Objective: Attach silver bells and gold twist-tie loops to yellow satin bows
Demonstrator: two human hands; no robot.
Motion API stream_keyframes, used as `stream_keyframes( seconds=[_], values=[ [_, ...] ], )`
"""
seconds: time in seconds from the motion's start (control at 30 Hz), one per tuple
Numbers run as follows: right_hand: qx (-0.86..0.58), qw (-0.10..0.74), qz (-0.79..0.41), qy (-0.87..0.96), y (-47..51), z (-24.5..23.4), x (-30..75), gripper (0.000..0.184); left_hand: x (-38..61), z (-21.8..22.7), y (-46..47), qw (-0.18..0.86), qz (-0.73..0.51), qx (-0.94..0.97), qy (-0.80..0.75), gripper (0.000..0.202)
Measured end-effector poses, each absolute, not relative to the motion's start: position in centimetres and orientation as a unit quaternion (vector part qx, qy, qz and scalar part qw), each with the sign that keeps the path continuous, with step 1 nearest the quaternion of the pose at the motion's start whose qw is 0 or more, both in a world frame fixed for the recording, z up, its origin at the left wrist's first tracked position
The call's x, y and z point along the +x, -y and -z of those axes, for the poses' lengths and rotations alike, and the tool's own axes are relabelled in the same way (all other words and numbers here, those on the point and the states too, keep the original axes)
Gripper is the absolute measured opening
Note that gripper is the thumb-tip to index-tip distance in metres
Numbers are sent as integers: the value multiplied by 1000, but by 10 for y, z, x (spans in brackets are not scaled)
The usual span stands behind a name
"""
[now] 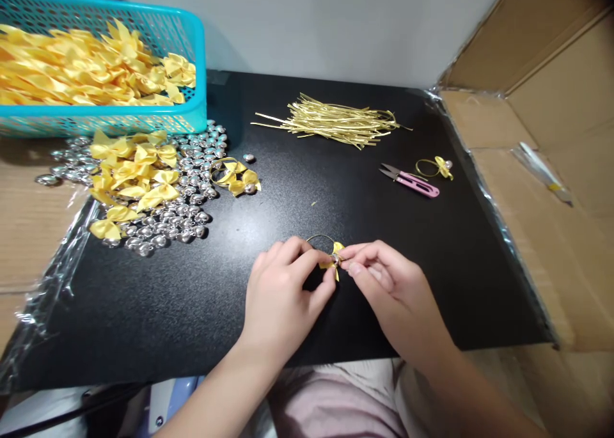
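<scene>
My left hand [283,294] and my right hand [391,291] meet over the near middle of a black mat [336,195]. Both pinch one small piece between their fingertips: a yellow ribbon bow [334,259] with a small silver bell at its knot and a thin gold wire loop [320,238] arching up behind it. The fingers of both hands are closed on this piece, left from the left side, right from the right side.
A turquoise basket [144,115] full of yellow bows stands at the back left. In front of it lie loose yellow bows [137,176] on a heap of silver bells [192,188]. Gold wire ties [336,121], pink snips [412,181], a finished bow loop [435,167], cardboard box wall [551,169].
</scene>
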State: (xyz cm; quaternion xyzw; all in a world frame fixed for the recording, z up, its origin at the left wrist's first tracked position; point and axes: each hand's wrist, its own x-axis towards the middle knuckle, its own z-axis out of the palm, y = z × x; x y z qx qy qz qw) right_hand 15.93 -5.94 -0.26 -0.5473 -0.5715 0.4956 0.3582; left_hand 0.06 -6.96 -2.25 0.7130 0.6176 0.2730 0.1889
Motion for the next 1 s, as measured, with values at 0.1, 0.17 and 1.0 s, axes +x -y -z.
stream_keyframes(
  seconds=[0.1,0.17,1.0],
  values=[
    [-545,361,-512,557,57,-1,163,15,1,23,70,177,-274,712,-622,6],
    [-551,377,-481,569,56,-5,165,14,1,23,70,172,-273,713,-623,6],
    [-579,218,-234,750,61,8,158,22,-7,19,71,163,-271,740,-594,11]
  ],
)
